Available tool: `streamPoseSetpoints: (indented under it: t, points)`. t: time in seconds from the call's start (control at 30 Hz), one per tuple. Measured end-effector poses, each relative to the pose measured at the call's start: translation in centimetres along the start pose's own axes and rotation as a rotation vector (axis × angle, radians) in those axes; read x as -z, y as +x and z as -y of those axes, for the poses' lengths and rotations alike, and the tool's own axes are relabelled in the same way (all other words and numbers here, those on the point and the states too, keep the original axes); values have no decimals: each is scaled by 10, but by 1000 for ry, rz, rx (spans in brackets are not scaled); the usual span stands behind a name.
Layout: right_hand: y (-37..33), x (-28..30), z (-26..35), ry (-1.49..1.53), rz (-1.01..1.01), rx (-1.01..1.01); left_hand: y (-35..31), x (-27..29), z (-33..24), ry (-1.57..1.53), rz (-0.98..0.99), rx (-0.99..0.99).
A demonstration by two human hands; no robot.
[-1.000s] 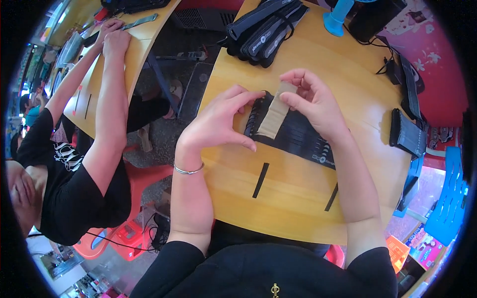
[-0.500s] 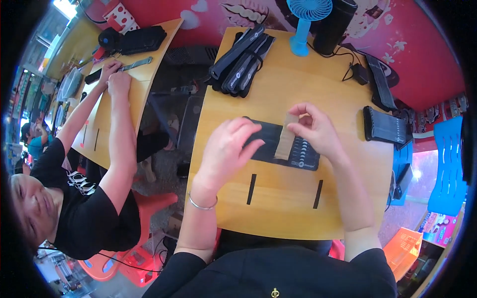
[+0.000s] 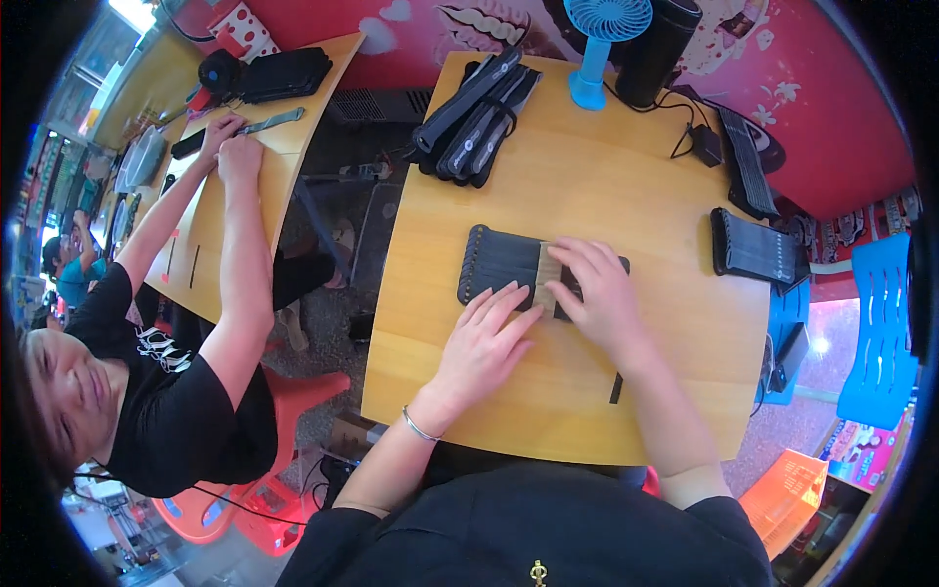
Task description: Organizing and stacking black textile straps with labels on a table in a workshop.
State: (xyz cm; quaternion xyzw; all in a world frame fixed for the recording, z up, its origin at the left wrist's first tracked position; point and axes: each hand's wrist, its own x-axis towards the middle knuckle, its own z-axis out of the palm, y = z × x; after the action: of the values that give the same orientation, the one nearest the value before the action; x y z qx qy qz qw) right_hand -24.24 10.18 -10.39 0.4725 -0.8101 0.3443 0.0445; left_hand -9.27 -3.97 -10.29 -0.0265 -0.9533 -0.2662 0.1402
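Observation:
A flat dark pad (image 3: 500, 262) with a row of dots along its left edge lies on the table before me. A tan strip (image 3: 547, 271) crosses it from far to near. My left hand (image 3: 489, 338) rests at the near edge, fingers stretched out, their tips on the pad and the strip's near end. My right hand (image 3: 602, 298) lies over the pad's right part, fingers spread and lightly bent, touching the strip's right side. Beneath the right hand, most of the pad's right end is hidden.
A bundle of dark straps (image 3: 474, 117) lies at the table's back left. Behind stand a blue fan (image 3: 592, 59) and a black cylinder (image 3: 657, 54). A dark stack (image 3: 753, 247) sits at the right edge. On the left, a co-worker's hands (image 3: 231, 145) touch a grey strip.
The tan strip, raised in my right hand before, now lies across the pad. My left hand has come down onto it. The pad's left end has shifted left and shows its dotted edge.

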Motion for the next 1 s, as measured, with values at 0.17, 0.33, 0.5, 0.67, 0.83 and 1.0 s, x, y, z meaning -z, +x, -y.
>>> streamPoseSetpoints:
  t: [0.17,0.33,0.5,0.67,0.83,1.0]
  points:
    - [-16,-2,10,-28,47,-54,-3,-3,3,-16,-10,-5]
    - [-17,-4,4,16,45,-82,-7,-5,5,-16,-27,-22]
    - [-21,-11,1,-57,42,-29,-9,-8,9,-56,-46,-10]
    - [-22,-9,-1,-42,87,-37,-9,-8,9,-34,-54,-21]
    - [-23,-10,-4,-45,108,-35,-7,-9,9,-35,-64,-12]
    - [-22,-11,-3,-35,116,-31,-6,-10,11,-36,-82,-7]
